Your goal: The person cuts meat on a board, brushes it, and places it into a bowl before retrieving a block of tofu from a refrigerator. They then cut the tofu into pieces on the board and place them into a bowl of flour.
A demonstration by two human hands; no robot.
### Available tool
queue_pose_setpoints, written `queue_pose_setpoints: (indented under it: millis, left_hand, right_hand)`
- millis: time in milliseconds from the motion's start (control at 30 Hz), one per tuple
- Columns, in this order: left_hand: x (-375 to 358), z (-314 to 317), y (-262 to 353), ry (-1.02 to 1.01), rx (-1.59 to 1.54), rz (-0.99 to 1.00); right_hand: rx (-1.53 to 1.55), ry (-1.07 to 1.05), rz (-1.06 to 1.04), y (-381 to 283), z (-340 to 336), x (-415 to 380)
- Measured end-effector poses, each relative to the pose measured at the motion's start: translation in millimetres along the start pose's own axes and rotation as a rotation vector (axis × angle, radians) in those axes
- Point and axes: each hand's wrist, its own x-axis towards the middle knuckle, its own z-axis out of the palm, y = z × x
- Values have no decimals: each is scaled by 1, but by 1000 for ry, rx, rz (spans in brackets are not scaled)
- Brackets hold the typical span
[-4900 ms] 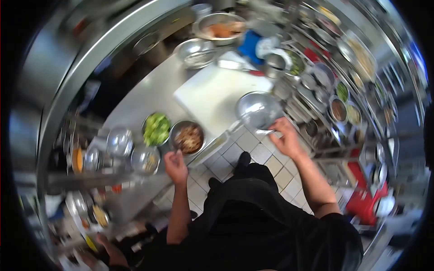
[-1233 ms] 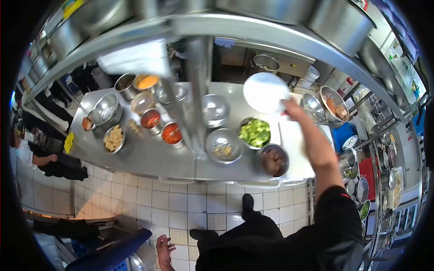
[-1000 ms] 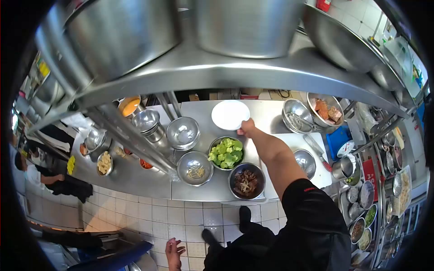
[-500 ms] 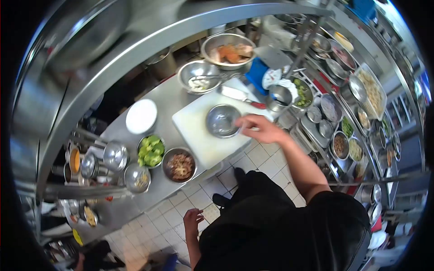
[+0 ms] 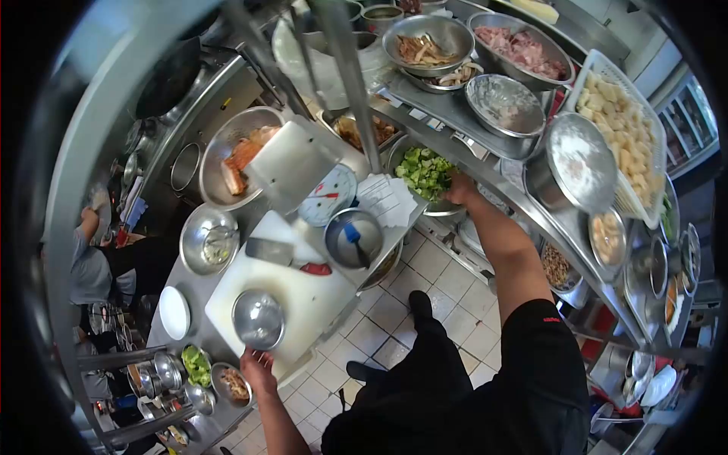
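Observation:
My right hand point(image 5: 459, 189) reaches out to a metal bowl of chopped green vegetables point(image 5: 421, 168). Its fingers are at the right side of the greens, largely hidden, so their grip does not show. An upright metal bowl point(image 5: 258, 318) with nothing visible in it sits on the white cutting board point(image 5: 307, 299). At its near rim, my left hand point(image 5: 258, 368) has curled fingers that appear to hold the edge. A cleaver point(image 5: 271, 251) with a red handle lies on the board's far side.
A metal pot point(image 5: 353, 238) with a blue-ended utensil stands beside a round dial scale point(image 5: 331, 199). Bowls of meat point(image 5: 523, 51) and a white basket of pale pieces point(image 5: 618, 125) fill the right shelf. Metal posts point(image 5: 349, 76) rise nearby. Another person point(image 5: 98, 258) stands at far left.
My view has swung right. My right hand has left the metal bowl on the board and reached the green vegetables. My left hand has come up from below the counter to that metal bowl.

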Motion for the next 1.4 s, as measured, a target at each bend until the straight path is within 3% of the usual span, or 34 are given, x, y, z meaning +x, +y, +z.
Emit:
queue_pose_setpoints:
  millis: [133,300,367,433,467,500,533,567,600,633,667,733,767,833,867,933,967,1000,1033,1133,1233,1300,1367,1400]
  left_hand:
    - [13,-8,-21,-21,-62,121]
    - [-68,2,-1,143,-70,192]
    - [-93,-24,-1,17,-71,32]
    - [-126,6,4,-210,7,-46]
    - [-120,-30,-11,-742,379,275]
    - [-125,-60,-44,-416,272,-80]
    - [-111,-94,-75,-505,884,3]
    - [-148,40,-38,-270,258,-260]
    - [-140,36,-58,-346,375,-294]
    - [-159,85,-48,-391,351,-361]
    - [-151,85,-69,-498,458,-296]
    - [-149,120,-93,-607,643,-337]
    - [-147,138,-105,-665,580,-334]
    - [-122,154,-153,-843,724,-200]
    - [-114,173,-163,-915,834,-119]
    - [-119,235,-149,-971,765,-105]
    - [-113,255,-154,-981,854,-17]
    - [-107,275,-161,-990,941,73]
    - [-103,295,-164,-982,804,-40]
    - [-86,341,-187,-956,442,-251]
    - [-78,376,-185,-992,438,-185]
    - [-76,388,-187,-1002,428,-172]
    - [-80,394,-185,-1018,423,-154]
    - [-84,396,-183,-1010,384,-200]
  right_hand:
    - [-166,-57,64,-7,15,50]
    - [-126,248,-43,32,104,95]
    - [-123,311,-57,49,135,109]
    - [-322,555,-41,61,162,125]
    - [-321,552,-37,60,160,127]
    - [-290,465,-51,61,157,128]
    - [-259,381,-64,61,150,129]
    - [-229,297,-77,61,144,130]
    - [-198,212,-89,60,139,127]
    - [-168,130,-104,60,138,127]
    - [-172,127,-105,60,142,127]
    - [-277,501,-245,62,157,123]
    - [-327,689,-316,62,165,122]
    - [-426,1066,-463,62,173,118]
    - [-428,1063,-470,60,161,114]
    - [198,122,-172,54,114,97]
    - [193,118,-174,53,95,101]
    - [362,-282,30,53,72,119]
    - [520,-681,240,56,56,137]
    - [727,-103,-306,164,179,195]
    - [1303,-336,40,76,-3,68]
    - [798,-61,-776,113,29,30]
    - [1191,-642,235,20,-34,-47]
    - [1096,-625,267,-9,-39,-75]
